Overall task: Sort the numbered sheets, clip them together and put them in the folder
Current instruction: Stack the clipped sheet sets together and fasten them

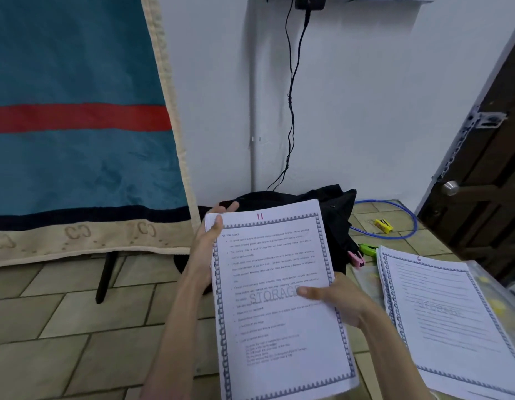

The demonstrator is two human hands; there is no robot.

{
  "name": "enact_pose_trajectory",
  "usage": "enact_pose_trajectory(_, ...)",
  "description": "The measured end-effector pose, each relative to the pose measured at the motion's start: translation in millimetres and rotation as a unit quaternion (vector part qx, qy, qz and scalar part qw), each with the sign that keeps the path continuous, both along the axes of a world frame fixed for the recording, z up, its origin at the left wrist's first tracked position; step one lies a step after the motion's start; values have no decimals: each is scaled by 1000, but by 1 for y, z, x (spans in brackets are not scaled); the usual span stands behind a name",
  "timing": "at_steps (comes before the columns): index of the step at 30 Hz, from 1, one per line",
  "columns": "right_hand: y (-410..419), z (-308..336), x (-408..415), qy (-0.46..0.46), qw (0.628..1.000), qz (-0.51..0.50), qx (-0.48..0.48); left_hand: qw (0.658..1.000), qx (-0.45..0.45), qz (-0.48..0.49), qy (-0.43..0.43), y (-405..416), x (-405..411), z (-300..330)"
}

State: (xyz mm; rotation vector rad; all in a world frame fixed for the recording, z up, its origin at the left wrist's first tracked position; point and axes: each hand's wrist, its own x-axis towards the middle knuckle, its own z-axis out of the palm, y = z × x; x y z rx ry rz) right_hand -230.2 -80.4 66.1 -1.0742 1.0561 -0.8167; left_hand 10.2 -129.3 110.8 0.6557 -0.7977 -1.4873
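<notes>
Held mid-frame, above tiled floor (63,327): stack of sheets (279,284), top pg marked "11", "STORAGE" watermark. Left hand (205,249) gripping upper-left corner, thumb on front, fingers curled behind. Right hand (334,298) pinching right edge, thumb across front. Second pile (444,313) w/ top sheet "6" lying lower right on clear plastic folder (493,287). Pink clip (356,259) & green clip (369,250) just beside pile's upper-left corner. Black cloth (331,209) behind held sheets.
</notes>
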Motion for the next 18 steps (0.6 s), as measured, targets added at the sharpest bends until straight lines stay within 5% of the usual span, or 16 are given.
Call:
enact_pose_trajectory(6, 12, -1, -22, -21, 998, 50, 26, 999, 15, -43, 5, 0, -16, -12)
enact_pose_trajectory(12, 9, -5, -34, 21, 996, -81, -11, 995, 55, -63, 46, -3, -36, -20)
enact_pose_trajectory(18, 12, -6, -44, 33, 996, -78, -13, 996, 57, 20, -58, -4, -51, -23)
